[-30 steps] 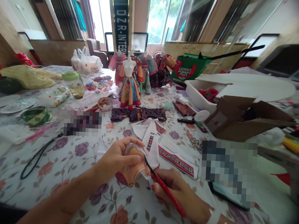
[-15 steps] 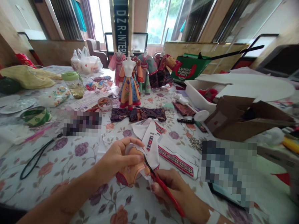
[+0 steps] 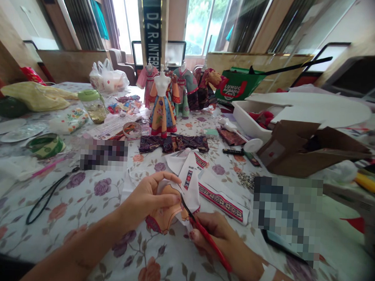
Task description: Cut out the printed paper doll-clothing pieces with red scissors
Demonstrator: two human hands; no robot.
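Observation:
My left hand (image 3: 151, 197) pinches an orange printed fabric piece (image 3: 170, 217) with a white margin and a red patterned lower edge. My right hand (image 3: 212, 234) is closed around red-handled scissors (image 3: 212, 244). Their dark blades lie at the fabric's right side, close to my left fingertips; whether they touch each other along their length cannot be made out. Just beyond my hands lies white fabric (image 3: 191, 195) with small patterned bands. A white strip with a red and black band (image 3: 223, 202) stretches to the right.
Small dress forms in costumes, one in an orange and blue skirt (image 3: 162, 116), stand behind a folded dark patterned cloth (image 3: 174, 143). A lidded jar (image 3: 93, 106) and green tape roll (image 3: 45, 144) are at left. A cardboard box (image 3: 289, 148) and white foam box (image 3: 250, 118) are at right.

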